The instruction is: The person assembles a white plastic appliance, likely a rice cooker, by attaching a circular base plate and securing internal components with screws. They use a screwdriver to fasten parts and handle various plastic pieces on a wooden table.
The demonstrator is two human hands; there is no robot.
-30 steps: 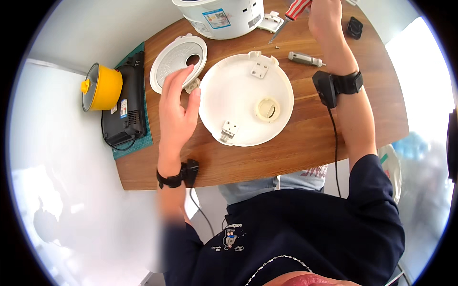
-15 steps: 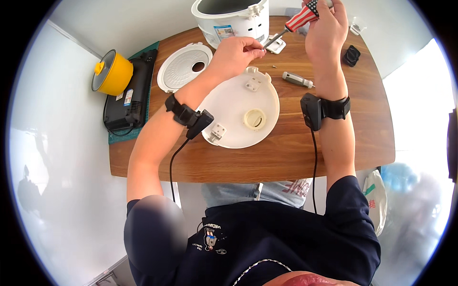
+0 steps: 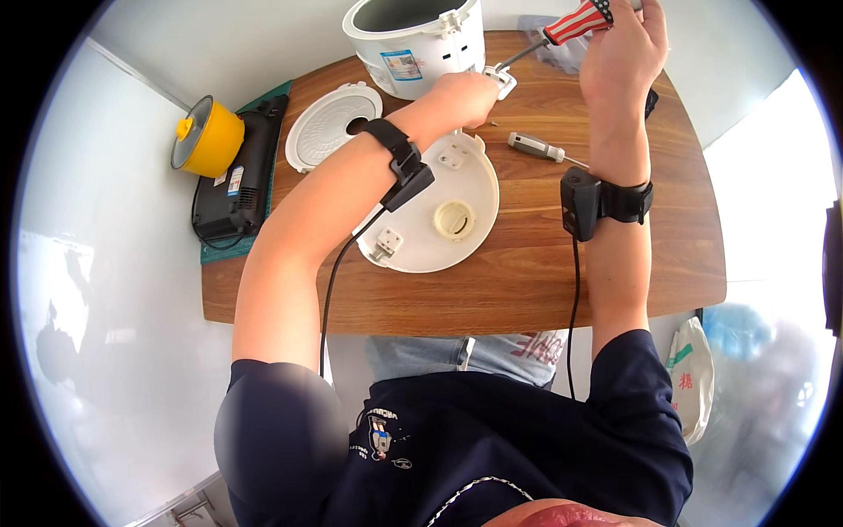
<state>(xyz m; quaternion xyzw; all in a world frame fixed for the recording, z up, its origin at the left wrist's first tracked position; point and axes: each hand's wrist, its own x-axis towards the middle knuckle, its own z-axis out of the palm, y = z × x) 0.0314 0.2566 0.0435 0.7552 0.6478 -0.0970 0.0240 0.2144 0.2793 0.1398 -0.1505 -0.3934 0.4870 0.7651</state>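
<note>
My right hand (image 3: 625, 57) is closed round the striped, star-patterned handle of a screwdriver (image 3: 575, 25), raised at the far right. Its shaft slants down left to a small white plastic part (image 3: 506, 81) lying by the rice cooker body (image 3: 430, 53). Against that part my left hand (image 3: 464, 99) is curled, apparently gripping it; the fingertips are hidden. Below my left hand lies a round white lid shell (image 3: 421, 198), inner side up, with a cream round cap (image 3: 454, 220). A tiny screw (image 3: 494, 124) is on the table nearby.
A grey-handled screwdriver (image 3: 536, 147) lies beside my right wrist. Left of my left forearm is a ribbed white disc (image 3: 320, 127) with a hole. A yellow pot (image 3: 215, 140) stands on a black appliance (image 3: 228, 198) at the left. Behind the right screwdriver lies clear plastic (image 3: 562, 54).
My left hand has moved from the screwdriver's tip onto the small white part, and its fingers have turned out of sight. The screwdriver's tip has shifted slightly up and right.
</note>
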